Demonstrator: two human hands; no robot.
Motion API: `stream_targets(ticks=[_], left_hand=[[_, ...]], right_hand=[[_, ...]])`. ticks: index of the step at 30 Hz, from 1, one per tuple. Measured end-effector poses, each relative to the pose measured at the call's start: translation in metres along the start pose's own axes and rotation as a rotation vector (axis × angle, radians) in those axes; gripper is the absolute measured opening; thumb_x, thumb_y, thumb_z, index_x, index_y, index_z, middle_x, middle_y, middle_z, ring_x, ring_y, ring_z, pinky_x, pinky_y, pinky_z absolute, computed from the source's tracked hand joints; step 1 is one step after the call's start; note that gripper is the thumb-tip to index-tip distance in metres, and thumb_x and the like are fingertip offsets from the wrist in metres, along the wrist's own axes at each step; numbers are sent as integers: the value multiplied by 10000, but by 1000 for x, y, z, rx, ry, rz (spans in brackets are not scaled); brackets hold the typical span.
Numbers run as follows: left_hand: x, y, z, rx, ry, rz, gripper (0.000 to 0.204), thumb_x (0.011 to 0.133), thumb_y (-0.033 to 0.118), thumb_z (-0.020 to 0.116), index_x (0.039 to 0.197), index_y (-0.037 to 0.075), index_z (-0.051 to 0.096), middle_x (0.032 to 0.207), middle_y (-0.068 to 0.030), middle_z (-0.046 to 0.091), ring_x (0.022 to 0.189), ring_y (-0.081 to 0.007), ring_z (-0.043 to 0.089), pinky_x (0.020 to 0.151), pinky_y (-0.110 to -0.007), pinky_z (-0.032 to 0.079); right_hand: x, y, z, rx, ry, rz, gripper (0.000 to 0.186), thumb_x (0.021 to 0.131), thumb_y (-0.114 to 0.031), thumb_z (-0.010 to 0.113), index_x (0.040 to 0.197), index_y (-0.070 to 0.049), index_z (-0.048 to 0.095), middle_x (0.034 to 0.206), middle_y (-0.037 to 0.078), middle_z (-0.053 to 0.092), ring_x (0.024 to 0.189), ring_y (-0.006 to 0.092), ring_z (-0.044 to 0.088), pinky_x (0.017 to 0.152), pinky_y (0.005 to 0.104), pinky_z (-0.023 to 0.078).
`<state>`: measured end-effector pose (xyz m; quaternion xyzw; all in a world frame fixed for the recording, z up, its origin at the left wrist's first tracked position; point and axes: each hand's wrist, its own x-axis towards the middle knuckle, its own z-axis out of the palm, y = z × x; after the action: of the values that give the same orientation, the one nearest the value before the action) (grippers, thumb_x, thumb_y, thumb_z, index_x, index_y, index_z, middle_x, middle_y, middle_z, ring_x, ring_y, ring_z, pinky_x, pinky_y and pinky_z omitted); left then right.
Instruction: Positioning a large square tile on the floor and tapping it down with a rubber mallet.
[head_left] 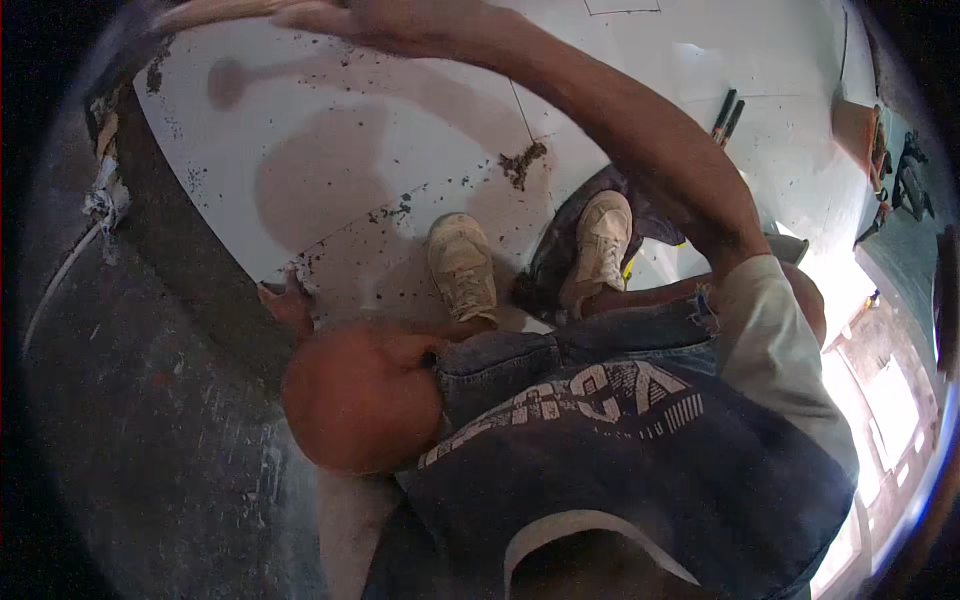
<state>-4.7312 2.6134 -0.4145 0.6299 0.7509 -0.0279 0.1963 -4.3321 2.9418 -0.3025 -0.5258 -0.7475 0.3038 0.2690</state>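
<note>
My right arm stretches across the top to my right hand point(335, 20), which is closed on a long pale strip point(210, 12), apparently wood, at the upper left. My left hand point(292, 305) rests at the lower left edge of the white tiled floor point(700, 45), fingers apart, beside a band of dark mortar point(185, 220). Dark crumbs point(520, 165) and specks lie scattered on the tiles. My two pale shoes point(460, 260) stand on the tiles, the right one beside a dark crumpled cloth point(545, 270).
Two dark rods point(725, 115) lie at upper right. A brown object point(855, 135) and several tools point(910, 170) sit at the far right. At left are rough grey floor point(120, 400), a crumpled scrap point(105, 200) and a pale hose or cable point(55, 285).
</note>
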Motion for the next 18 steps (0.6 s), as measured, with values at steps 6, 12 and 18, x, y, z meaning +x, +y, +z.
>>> stream_targets(ticks=[6, 12, 18], left_hand=[[-11, 156, 82, -57, 53, -126, 1190, 599, 703, 721, 1446, 25, 233, 1445, -246, 248, 1330, -424, 255, 1053, -553, 279], [131, -62, -10, -141, 192, -276, 1230, 578, 716, 729, 1442, 2, 221, 1411, -270, 274, 1310, -428, 277, 1054, -548, 275], [116, -64, 54, -116, 97, -386, 1264, 559, 723, 739, 1439, -15, 210, 1391, -291, 285, 1296, -433, 292, 1055, -543, 273]], right_hand=[[-44, 16, 45, -143, -20, -134, 477, 886, -519, 527, 1182, -145, 529, 801, 133, 663, 733, 365, 657, 646, 483, 530], [-102, 113, 17, -352, -164, 379, 581, 905, -594, 431, 1080, -48, 525, 828, 207, 652, 818, 384, 647, 719, 504, 515], [-43, -9, 3, 17, -37, 136, 488, 937, -478, 471, 1010, 4, 498, 769, 232, 631, 668, 393, 629, 580, 475, 484]])
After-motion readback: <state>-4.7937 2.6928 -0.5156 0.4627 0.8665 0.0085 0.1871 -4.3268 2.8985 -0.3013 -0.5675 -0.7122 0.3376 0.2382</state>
